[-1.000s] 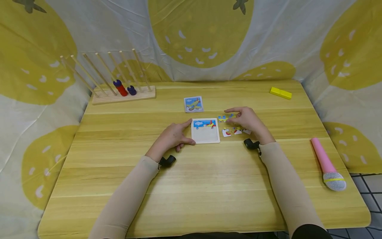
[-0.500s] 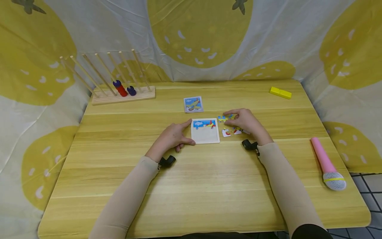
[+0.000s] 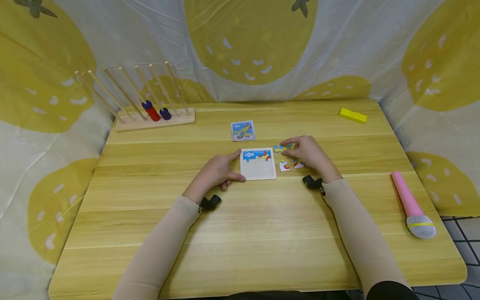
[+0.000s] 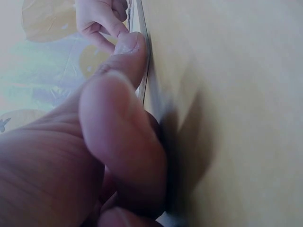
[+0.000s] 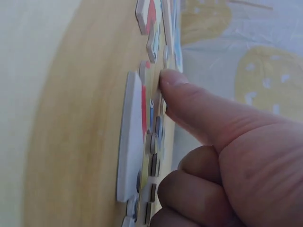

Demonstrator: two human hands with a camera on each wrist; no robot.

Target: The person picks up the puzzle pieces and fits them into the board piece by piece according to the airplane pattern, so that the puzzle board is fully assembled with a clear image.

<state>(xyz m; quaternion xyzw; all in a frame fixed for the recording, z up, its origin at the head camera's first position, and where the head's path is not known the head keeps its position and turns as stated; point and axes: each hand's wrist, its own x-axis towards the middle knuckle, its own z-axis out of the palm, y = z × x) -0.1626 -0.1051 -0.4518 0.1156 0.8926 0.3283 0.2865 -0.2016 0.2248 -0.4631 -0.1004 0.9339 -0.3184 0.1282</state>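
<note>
Over puzzle pcs (image 3: 284, 167), R hand (image 3: 310, 153); grip unclear.

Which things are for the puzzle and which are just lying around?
Puzzle things:
Square pale puzzle tray, left hand touching it
Small multicoloured puzzle pieces, near the right hand
Square blue card with a yellow aeroplane, probably the guide

Lying about:
Pale wooden peg rack with red and dark-blue rings
Yellow oblong bar
Pink microphone with a silvery head

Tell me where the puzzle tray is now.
In the head view, the tray lies near the centre, its left edge touched by the left hand, loose pieces just to its right and the card beyond it.
</note>
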